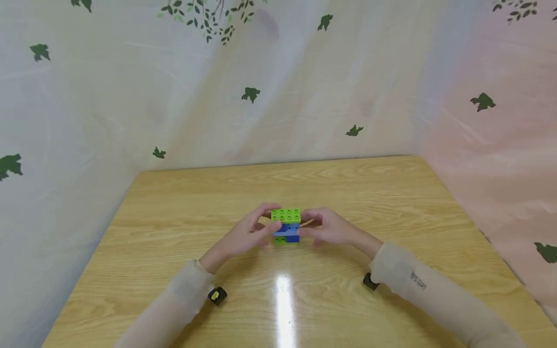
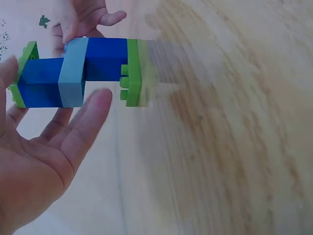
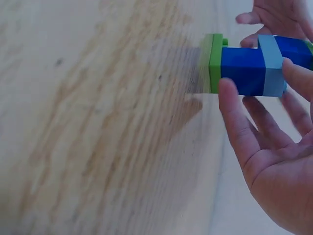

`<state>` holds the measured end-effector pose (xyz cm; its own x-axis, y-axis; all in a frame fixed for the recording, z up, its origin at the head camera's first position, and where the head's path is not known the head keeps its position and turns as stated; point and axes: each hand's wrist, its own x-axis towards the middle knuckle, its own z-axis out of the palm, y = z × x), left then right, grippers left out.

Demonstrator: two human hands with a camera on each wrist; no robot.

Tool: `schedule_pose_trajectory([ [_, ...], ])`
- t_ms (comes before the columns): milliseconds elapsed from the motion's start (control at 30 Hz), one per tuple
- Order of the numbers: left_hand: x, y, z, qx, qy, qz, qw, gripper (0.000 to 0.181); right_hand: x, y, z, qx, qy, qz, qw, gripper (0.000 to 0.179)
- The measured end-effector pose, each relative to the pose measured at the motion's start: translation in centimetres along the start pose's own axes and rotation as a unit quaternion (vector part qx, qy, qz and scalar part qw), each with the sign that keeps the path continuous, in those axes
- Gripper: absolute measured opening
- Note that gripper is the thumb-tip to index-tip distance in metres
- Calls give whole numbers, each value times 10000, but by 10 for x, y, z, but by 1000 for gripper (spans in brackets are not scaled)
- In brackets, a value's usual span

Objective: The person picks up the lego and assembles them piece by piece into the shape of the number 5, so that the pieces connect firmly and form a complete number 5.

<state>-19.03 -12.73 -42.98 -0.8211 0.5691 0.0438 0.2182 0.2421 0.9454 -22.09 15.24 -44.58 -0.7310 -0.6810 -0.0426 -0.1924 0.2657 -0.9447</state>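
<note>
A small stack of toy building bricks (image 1: 285, 215) stands on the wooden table between both hands. Light green plates cap its top and bottom. A light blue plate (image 2: 73, 73) lies across its middle, between an upper dark blue brick (image 2: 43, 82) on the left and a lower dark blue brick (image 3: 242, 72) on the right. My left hand (image 1: 245, 236) holds the upper left part, thumb in front and fingers behind. On the other side my right hand (image 1: 331, 227) has its thumb at the light blue plate's right end and its fingers behind the stack.
The wooden table (image 1: 196, 203) spreads around the stack, with a bright light reflection in front. A pale cloth backdrop (image 1: 296, 116) with green leaf prints rises behind and beside it. Small black devices (image 1: 217, 296) sit at both wrists.
</note>
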Motion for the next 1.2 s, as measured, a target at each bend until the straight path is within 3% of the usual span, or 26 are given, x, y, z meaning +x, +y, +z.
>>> schedule_pose_trajectory([
  [167,-4,-11,1,531,197,99,9983,72,-6,-5,5,-209,100,-230,9995,65],
  [333,-6,-16,2,426,401,391,9975,79,-8,-10,9,-351,399,-354,9980,68],
  [500,-5,-17,5,134,504,589,9969,70,-7,-13,13,-330,287,-453,9980,59],
  [967,-1,-16,3,41,486,422,9979,44,-5,-17,13,-147,167,-264,9994,49],
  [1200,6,-8,-6,-68,214,310,9993,42,-2,-27,1,-41,21,-90,9999,48],
])
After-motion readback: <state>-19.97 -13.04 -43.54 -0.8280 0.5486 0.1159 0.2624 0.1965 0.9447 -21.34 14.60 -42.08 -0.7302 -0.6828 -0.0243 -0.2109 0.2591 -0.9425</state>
